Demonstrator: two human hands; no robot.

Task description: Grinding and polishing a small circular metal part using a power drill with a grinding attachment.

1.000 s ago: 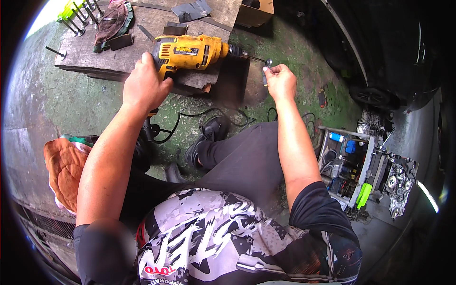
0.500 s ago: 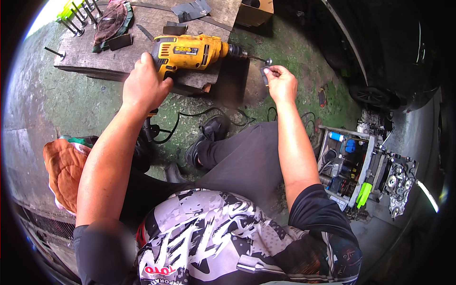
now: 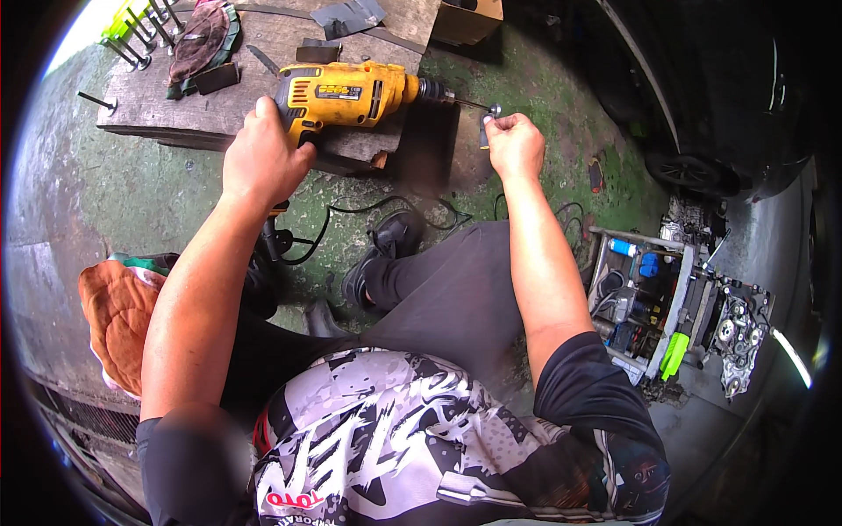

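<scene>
My left hand [image 3: 263, 158] is wrapped around the grip of a yellow and black power drill [image 3: 342, 92], held level over the front of a wooden bench [image 3: 250, 110]. From its chuck [image 3: 431, 90] an engine valve [image 3: 471, 103] sticks out to the right, stem clamped, round head outward. The fingers of my right hand [image 3: 517, 149] are closed on a small dark strip, seemingly sandpaper [image 3: 484, 133], at the valve head. Whether the valve is spinning cannot be told. Several more valves [image 3: 143, 60] stand on their heads at the bench's far left; a single valve [image 3: 110, 104] stands nearer.
Dark sheets [image 3: 348, 17] and a crumpled cloth [image 3: 206, 44] lie on the bench. A black cable [image 3: 386, 206] loops across the green floor by my shoe. To the right are a metal tool crate [image 3: 640, 302], an engine part [image 3: 737, 337] and a dark car [image 3: 728, 96].
My right hand has shifted slightly left and up, and the dark strip sits differently at the valve head. The drill and my left hand have moved slightly left.
</scene>
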